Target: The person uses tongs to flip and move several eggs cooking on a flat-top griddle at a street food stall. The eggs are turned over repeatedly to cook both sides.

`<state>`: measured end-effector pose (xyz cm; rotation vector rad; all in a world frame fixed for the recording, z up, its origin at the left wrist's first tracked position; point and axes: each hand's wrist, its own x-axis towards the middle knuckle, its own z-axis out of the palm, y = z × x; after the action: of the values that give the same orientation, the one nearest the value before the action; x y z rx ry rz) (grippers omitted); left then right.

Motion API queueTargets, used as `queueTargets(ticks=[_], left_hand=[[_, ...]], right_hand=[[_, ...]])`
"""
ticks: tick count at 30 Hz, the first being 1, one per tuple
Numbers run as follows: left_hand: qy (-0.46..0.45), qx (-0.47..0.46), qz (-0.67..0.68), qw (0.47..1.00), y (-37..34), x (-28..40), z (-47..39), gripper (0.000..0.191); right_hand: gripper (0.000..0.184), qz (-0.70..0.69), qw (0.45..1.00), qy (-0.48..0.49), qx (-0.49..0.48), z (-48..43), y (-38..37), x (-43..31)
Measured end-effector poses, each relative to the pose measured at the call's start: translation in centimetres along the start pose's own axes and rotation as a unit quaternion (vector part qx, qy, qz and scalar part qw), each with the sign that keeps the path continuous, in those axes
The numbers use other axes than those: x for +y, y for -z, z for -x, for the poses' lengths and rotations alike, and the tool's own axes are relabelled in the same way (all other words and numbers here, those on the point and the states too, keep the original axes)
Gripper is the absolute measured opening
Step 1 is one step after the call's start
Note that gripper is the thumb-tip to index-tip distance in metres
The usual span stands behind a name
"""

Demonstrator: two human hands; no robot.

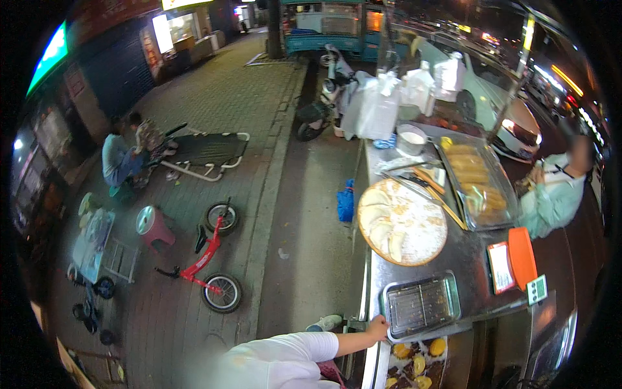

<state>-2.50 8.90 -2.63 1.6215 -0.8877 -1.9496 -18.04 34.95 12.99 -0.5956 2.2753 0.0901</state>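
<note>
My left hand, at the end of a white sleeve, grips the near left corner of a metal tray with a wire rack in it. My right hand is out of view. Below the tray, round yellow food pieces lie in a pan of dark oil. Beyond it, a round floured board holds several pale half-moon dumplings along its left side. Tongs and other long-handled tools lie at the board's far edge. To the right stands a clear-covered tray of browned food.
A metal pot and hanging plastic bags are at the counter's far end. An orange container and a digital timer sit at the right edge. A person stands beyond. A red balance bike lies on the pavement.
</note>
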Motion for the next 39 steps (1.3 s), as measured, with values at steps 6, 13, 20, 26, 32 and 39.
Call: queueTargets(ticks=[6,13,20,26,32,39], left_hand=[[0.003,0.002,0.009,1.000,-0.8,0.4,0.2,0.018],[-0.002,0.007,0.012,1.000,-0.7,-0.7,0.0,0.016],[-0.114,-0.026,-0.197,0.973,2.2,-6.0,-6.4,0.023],[-0.007,-0.129,0.049,0.990,3.6,-1.5,-3.7,0.019],[0.066,-0.116,0.062,0.989,2.8,2.2,0.4,0.010],[0.071,-0.107,0.032,0.991,3.0,3.3,1.4,0.008]], right_hand=[[0.069,0.021,0.999,0.029,0.005,-1.6,0.9,-2.6],[0.071,0.024,0.999,0.024,0.010,-1.2,0.1,-2.2],[0.074,-0.009,0.996,-0.092,-0.014,3.4,-3.8,7.6],[0.080,0.097,0.976,-0.114,-0.158,9.8,-2.0,14.7],[0.084,0.030,0.979,-0.064,-0.189,8.5,-1.3,14.2],[0.080,0.037,0.986,-0.084,-0.138,5.9,0.7,10.6]])
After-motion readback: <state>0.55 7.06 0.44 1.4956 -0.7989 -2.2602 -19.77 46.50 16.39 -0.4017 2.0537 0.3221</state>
